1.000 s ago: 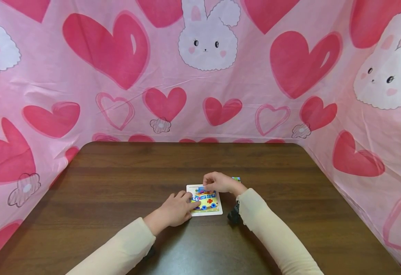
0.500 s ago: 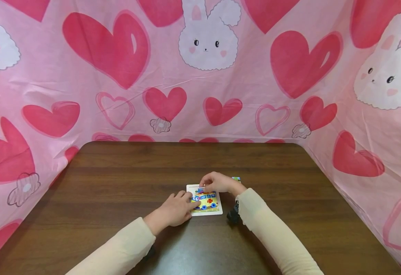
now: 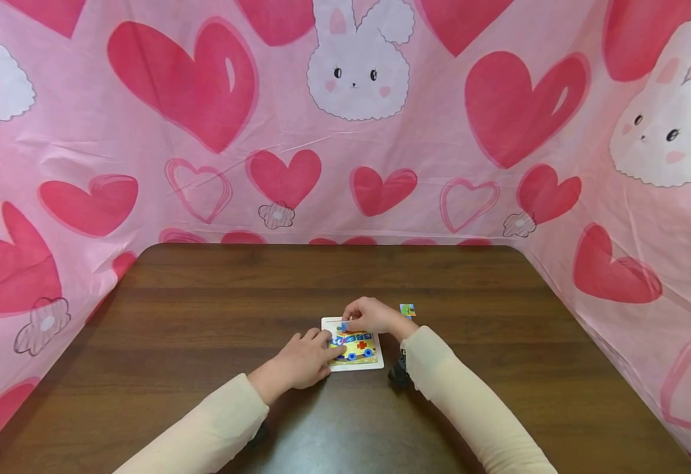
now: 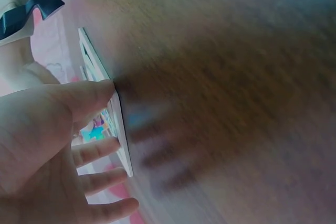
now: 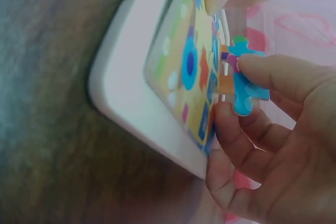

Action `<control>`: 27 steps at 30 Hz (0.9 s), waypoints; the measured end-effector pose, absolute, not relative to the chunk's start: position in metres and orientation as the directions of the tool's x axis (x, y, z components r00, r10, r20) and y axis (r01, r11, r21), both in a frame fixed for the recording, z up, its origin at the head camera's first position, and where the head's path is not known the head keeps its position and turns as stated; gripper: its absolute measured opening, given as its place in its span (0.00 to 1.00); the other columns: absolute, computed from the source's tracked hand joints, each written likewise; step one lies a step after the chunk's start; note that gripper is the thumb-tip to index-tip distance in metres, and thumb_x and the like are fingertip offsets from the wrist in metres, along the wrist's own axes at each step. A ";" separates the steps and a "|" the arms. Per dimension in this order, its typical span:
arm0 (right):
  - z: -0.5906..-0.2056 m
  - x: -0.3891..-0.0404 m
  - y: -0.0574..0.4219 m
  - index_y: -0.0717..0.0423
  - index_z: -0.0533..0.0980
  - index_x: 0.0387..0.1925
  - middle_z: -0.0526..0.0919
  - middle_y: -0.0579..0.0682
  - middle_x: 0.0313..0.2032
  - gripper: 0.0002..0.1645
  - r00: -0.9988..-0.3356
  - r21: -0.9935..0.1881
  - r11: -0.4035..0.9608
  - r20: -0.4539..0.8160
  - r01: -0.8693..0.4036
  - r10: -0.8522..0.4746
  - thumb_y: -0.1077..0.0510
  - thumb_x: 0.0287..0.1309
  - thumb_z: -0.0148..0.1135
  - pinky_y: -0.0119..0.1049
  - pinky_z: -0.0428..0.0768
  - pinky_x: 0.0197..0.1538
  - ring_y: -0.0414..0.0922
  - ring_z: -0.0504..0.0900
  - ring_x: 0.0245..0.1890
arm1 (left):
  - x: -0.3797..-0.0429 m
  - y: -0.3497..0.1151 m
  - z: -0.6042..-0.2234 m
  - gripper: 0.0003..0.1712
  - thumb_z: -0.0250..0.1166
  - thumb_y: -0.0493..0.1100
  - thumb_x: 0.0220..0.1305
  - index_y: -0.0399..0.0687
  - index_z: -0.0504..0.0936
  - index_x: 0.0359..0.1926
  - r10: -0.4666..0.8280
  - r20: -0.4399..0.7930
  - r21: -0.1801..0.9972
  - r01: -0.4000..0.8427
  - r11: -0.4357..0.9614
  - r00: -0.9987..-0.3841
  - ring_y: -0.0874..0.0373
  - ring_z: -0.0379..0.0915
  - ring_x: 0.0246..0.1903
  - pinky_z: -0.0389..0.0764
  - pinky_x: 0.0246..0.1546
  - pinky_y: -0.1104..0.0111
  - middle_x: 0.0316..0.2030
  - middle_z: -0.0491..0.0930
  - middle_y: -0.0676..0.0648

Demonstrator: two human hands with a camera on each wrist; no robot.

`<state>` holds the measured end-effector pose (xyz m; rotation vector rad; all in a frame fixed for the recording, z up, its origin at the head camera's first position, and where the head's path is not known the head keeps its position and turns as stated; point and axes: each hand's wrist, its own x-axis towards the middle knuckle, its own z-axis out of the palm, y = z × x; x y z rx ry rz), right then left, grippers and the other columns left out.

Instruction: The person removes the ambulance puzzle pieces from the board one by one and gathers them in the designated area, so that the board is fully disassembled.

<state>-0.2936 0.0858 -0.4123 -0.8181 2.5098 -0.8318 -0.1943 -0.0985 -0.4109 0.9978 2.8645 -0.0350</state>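
Observation:
A jigsaw puzzle tray [image 3: 379,362] with a white border lies at the middle of the table; its picture shows a yellow ambulance with a red cross. My left hand [image 3: 302,362] rests on the tray's left side, fingers spread over the picture and thumb by the near edge. In the left wrist view its fingers extend across the tray's rim [image 4: 125,148]. My right hand [image 3: 371,315] pinches a blue jigsaw piece [image 5: 242,93] with pink and orange parts between thumb and fingers. That piece is tilted over the tray's far part, beside the ambulance's roof.
Loose jigsaw pieces [image 3: 407,309], green and blue, lie on the wooden table [image 3: 232,289] just beyond my right wrist. A black wrist device [image 3: 400,375] hangs under the right sleeve. Pink heart-patterned cloth [image 3: 286,171] surrounds the table at the back and sides.
My right hand has shifted slightly left along the tray's far part with the blue jigsaw piece, uncovering more of the loose pieces. My left hand has stayed in place.

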 end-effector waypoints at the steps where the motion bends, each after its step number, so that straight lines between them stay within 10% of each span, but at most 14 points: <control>1: -0.412 -0.293 0.085 0.54 0.80 0.32 0.74 0.45 0.22 0.03 -0.770 -0.628 0.664 -0.156 -0.406 -0.619 0.61 0.56 0.61 0.33 0.67 0.30 0.41 0.69 0.25 | -0.194 -0.098 -0.411 0.28 0.62 0.51 0.59 0.59 0.71 0.61 0.619 -0.108 0.018 0.621 0.784 -0.778 0.49 0.62 0.52 0.69 0.46 0.55 0.54 0.67 0.44; 27: -0.414 -0.293 0.086 0.55 0.77 0.30 0.75 0.45 0.24 0.03 -0.792 -0.630 0.671 -0.140 -0.391 -0.594 0.61 0.58 0.59 0.35 0.70 0.33 0.43 0.71 0.26 | -0.195 -0.097 -0.410 0.28 0.62 0.50 0.59 0.59 0.72 0.61 0.608 -0.118 0.045 0.608 0.793 -0.785 0.49 0.63 0.51 0.69 0.46 0.55 0.54 0.67 0.44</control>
